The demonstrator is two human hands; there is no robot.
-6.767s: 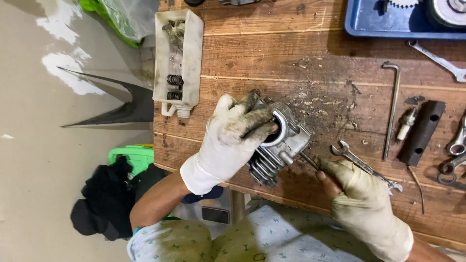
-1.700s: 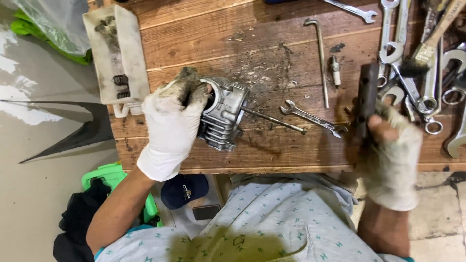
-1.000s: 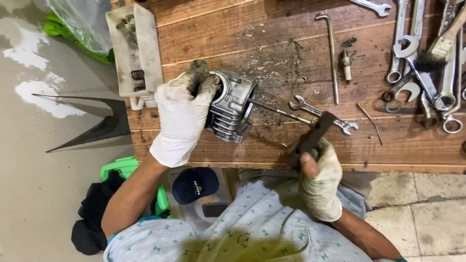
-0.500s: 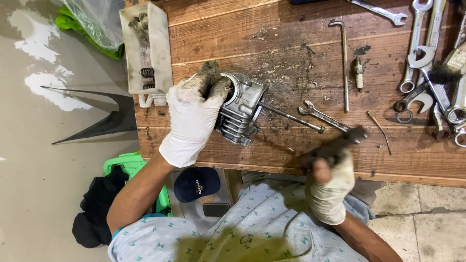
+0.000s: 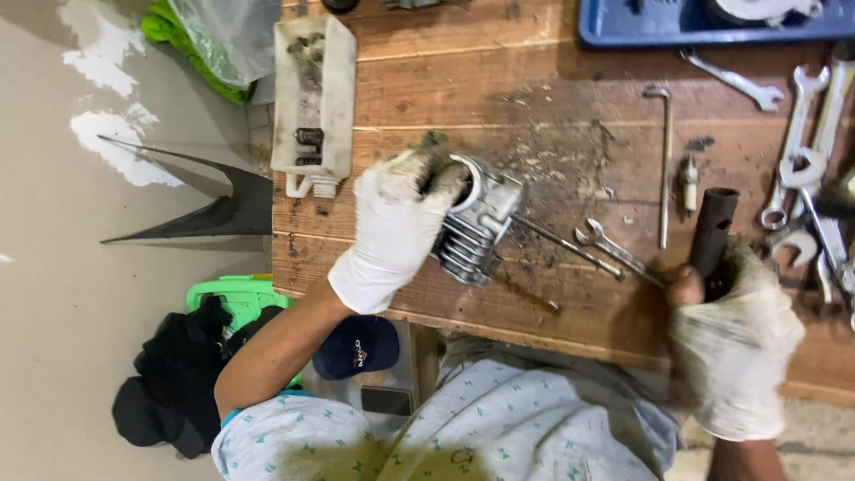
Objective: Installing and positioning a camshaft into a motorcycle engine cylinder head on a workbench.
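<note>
Gloved left hand (image 5: 396, 227) fingers wrapped over the cylinder (image 5: 476, 227) on the worktop (image 5: 534, 80); right hand (image 5: 735, 334) clamps a black tube (image 5: 712, 232).

left hand (image 5: 396, 227) gripping, right hand (image 5: 735, 325) fisted

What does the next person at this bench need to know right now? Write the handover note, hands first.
Left hand: gloved, clamped over the top of the finned metal cylinder, which rests on the wooden bench.
Right hand: gloved, gripping a dark tube-shaped tool near the bench's front edge, upright end open.
Nearby: a thin rod sticks out of the cylinder toward a combination spanner; a long bent key and more spanners lie to the right; a white parts tray sits at the left.
Done: tube tool in hand, cylinder steadied.
Left: the tool has not met the cylinder yet.
</note>
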